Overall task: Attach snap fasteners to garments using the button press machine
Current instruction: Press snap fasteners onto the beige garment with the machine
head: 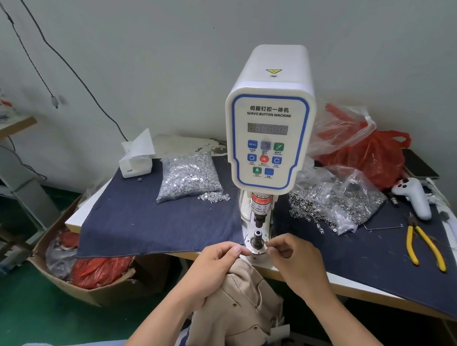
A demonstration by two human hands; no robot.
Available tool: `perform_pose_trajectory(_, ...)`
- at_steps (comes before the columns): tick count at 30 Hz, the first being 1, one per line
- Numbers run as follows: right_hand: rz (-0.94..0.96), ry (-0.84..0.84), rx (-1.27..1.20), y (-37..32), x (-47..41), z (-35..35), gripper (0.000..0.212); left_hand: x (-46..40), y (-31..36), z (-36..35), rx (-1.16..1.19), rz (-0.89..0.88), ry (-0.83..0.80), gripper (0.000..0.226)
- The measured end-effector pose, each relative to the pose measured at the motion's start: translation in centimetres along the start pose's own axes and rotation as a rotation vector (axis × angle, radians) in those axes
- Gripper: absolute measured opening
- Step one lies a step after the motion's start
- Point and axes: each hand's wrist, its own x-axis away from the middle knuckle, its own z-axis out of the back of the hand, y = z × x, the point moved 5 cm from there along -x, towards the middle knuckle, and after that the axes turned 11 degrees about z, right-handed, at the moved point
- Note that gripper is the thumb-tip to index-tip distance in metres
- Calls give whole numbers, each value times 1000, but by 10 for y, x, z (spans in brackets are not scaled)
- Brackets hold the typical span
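1. Machine [267,137]: white press labelled "SERVO BUTTON MACHINE", upright at the middle of the table [350,288], panel with coloured keys facing the camera; lower die post [257,239] stands on its round base at the front edge.
2. Garment [238,309]: beige, with small metal studs, hanging below the table edge; its upper edge is lifted to the die base.
3. Left hand [215,270]: fingers curled, gripping the garment's top edge just left of the die.
4. Right hand [293,260]: thumb and forefinger pinched together just right of the die post; whether a fastener lies between them cannot be told.
5. Denim cloth [143,220]: dark blue, covering the tabletop on both sides of the machine.
6. Bag of silver fasteners [190,177]: clear plastic, left of the machine, a few pieces spilled beside it.
7. Bag of ring fasteners [337,204]: clear, right of the machine, open and spilling.
8. Yellow-handled pliers [422,246]: lying at far right.
9. Red plastic bag [375,157]: behind the right-hand pile.
10. Cardboard box [92,277]: on the floor at left, holding red bags.
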Motion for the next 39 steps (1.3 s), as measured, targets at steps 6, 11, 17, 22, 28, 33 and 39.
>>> perform_pose_trajectory(6,-16,141,-79,0,-15,4,10,1,-3,3,8,4,19,30)
perform_pose_trajectory(11,-60,176,-263,1,-28,-8,14,4,-6,4,15,14,30,30)
perform_pose_trajectory(17,-159,146,-466,5,-33,-24,23,6,-12,8,5,48,59,31)
perform_pose_trajectory(22,-168,92,-445,9,-34,-23,16,7,-16,12,17,63,72,30)
perform_pose_trajectory(28,-81,111,-367,8,-34,-18,18,9,-16,16,22,70,83,31)
perform_pose_trajectory(33,9,123,-266,5,-32,-16,26,10,-17,17,24,77,87,31)
perform_pose_trajectory(39,39,130,-235,6,-30,-16,22,9,-14,17,26,68,92,31)
